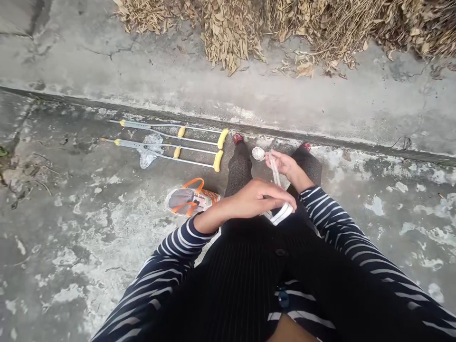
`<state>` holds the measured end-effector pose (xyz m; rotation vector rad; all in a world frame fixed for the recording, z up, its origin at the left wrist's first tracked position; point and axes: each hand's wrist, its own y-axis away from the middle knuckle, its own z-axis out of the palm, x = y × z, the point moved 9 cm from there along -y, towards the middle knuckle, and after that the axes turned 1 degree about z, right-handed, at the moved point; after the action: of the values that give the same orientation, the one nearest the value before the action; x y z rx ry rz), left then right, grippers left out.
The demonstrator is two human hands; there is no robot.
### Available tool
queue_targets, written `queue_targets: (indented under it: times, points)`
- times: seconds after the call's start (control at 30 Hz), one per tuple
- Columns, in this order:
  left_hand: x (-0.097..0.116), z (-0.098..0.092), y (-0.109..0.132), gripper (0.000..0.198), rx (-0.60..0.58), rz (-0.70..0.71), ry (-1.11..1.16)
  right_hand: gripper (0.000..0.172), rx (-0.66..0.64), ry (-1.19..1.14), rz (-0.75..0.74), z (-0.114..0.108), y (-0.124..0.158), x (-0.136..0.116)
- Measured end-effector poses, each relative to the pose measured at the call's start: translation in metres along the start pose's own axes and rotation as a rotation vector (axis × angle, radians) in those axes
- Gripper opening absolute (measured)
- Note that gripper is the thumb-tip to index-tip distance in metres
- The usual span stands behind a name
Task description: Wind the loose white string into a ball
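Note:
A white fabric strap (pixel 282 214) runs between my hands in front of my lap. My left hand (pixel 261 197) is closed, with a folded part of the strap at its fingertips. Further forward, my right hand (pixel 282 163) pinches another stretch of the same strap between thumb and fingers. Just beyond the right fingertips is a round white coil (pixel 258 153), which appears to be on the ground between my feet. Whether the coil joins the strap cannot be made out.
Two metal crutches (pixel 201 138) with yellow pads lie on the concrete at left, a clear plastic bag (pixel 151 149) by them. Nearer stands an open bag with orange handles (pixel 190 200). A raised concrete ledge (pixel 228 102) crosses ahead, with dry leaves (pixel 231 38) behind.

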<state>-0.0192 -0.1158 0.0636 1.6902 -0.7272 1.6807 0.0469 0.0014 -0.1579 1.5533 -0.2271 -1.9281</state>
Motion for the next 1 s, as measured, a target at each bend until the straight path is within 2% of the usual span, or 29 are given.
queue_targets:
  times: [0.07, 0.17, 0.23, 0.3, 0.37, 0.43, 0.5, 0.6, 0.67, 0.73, 0.87, 0.93, 1.0]
  points:
    - [-0.017, 0.014, -0.004, 0.029, -0.063, -0.024, 0.003, 0.022, 0.072, -0.081, 0.038, -0.021, 0.000, -0.014]
    - [-0.038, 0.030, -0.017, 0.030, -0.118, -0.016, -0.031, 0.005, 0.162, -0.181, 0.012, -0.056, 0.016, -0.054]
    - [-0.047, 0.038, -0.028, 0.029, -0.136, 0.010, -0.069, 0.014, 0.181, -0.223, -0.041, -0.072, 0.037, -0.087]
    - [-0.050, 0.043, -0.038, 0.027, -0.141, 0.044, -0.086, 0.021, 0.114, -0.251, -0.158, -0.075, 0.062, -0.123]
    - [-0.055, 0.043, -0.046, 0.028, -0.118, 0.071, -0.045, 0.024, 0.062, -0.174, -0.225, -0.070, 0.088, -0.149]
    - [-0.067, 0.031, -0.050, 0.027, -0.012, 0.073, 0.058, 0.026, 0.024, -0.121, -0.270, -0.060, 0.111, -0.166]
    - [-0.094, 0.010, -0.050, 0.024, 0.172, 0.023, 0.219, 0.025, 0.019, -0.111, -0.310, -0.052, 0.131, -0.178]
    - [-0.158, -0.025, -0.039, 0.021, 0.459, -0.183, 0.433, 0.024, 0.036, -0.061, -0.351, -0.045, 0.152, -0.188]
    - [-0.200, -0.042, -0.031, 0.020, 0.593, -0.355, 0.531, 0.026, 0.060, 0.019, -0.369, -0.043, 0.164, -0.194]
    - [-0.231, -0.056, -0.028, 0.021, 0.686, -0.468, 0.629, 0.028, 0.094, 0.101, -0.388, -0.044, 0.176, -0.199]
    - [-0.273, -0.071, -0.042, 0.031, 0.821, -0.588, 0.758, 0.020, 0.085, 0.230, -0.415, -0.038, 0.201, -0.207]
    - [-0.292, -0.070, -0.052, 0.044, 0.851, -0.664, 0.798, 0.018, -0.004, 0.289, -0.422, -0.029, 0.214, -0.206]
    - [-0.307, -0.063, -0.065, 0.057, 0.839, -0.704, 0.881, 0.025, -0.150, 0.344, -0.407, -0.017, 0.226, -0.201]
